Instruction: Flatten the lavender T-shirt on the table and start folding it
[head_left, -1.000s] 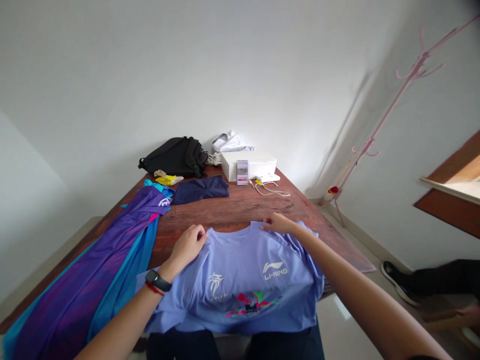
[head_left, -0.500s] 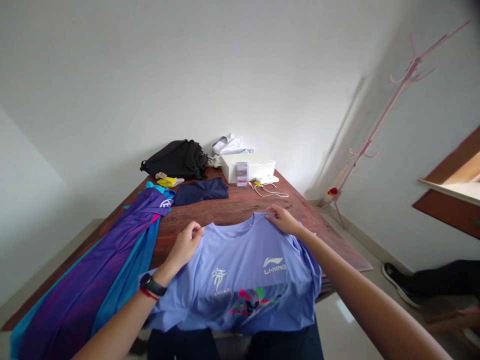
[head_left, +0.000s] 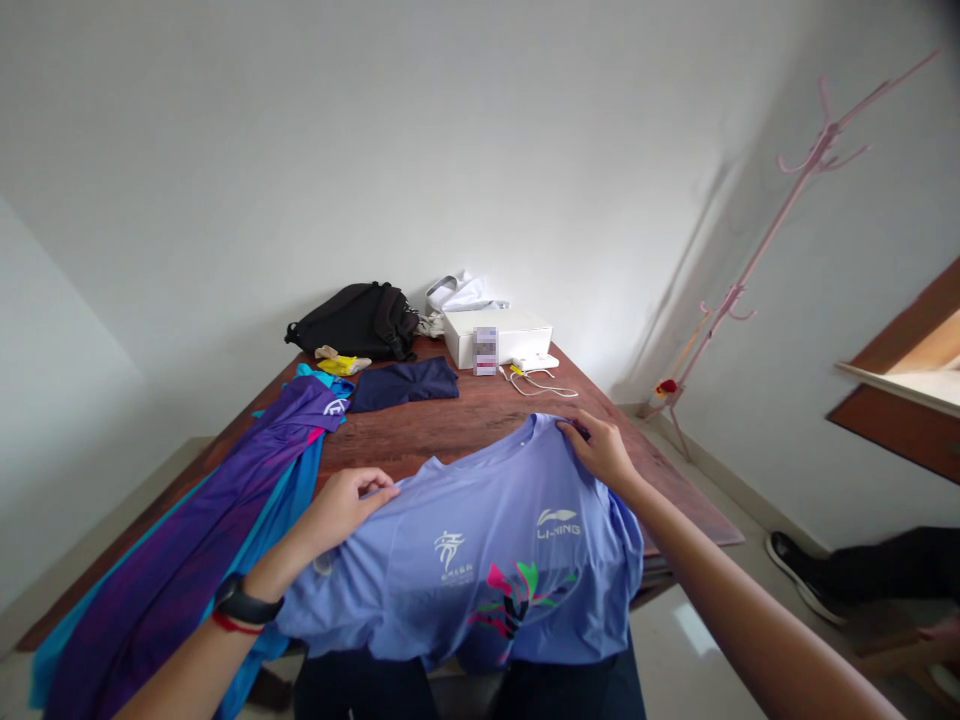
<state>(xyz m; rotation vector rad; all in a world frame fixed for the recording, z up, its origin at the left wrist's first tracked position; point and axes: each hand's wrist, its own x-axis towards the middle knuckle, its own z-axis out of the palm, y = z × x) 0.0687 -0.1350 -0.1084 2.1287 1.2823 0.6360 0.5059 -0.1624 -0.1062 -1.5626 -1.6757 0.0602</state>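
A light-blue Li-Ning T-shirt [head_left: 495, 520] lies front up over the near table edge, its lower part hanging toward my lap. My left hand [head_left: 356, 500] pinches the fabric at the shoulder left of the collar. On the other side of the collar, my right hand [head_left: 596, 445] grips the other shoulder, lifting that side a little. The collar slants upward to the right. White logos and a pink-and-green print show on the chest. The shirt's lower hem is partly out of sight below the table edge.
On the wooden table [head_left: 405, 437], purple-and-blue clothing [head_left: 202, 520] is at left. Farther back are a folded navy cloth [head_left: 405, 383], a yellow item [head_left: 341, 365], a black backpack [head_left: 349, 320], a white box [head_left: 517, 322] and a cable [head_left: 544, 385]. A pink coat rack [head_left: 772, 225] stands right, near someone's shoe [head_left: 802, 570].
My left hand has shifted left and slightly down along the shirt's shoulder. My right hand has moved right, and the collar, level before, now tilts up on the right.
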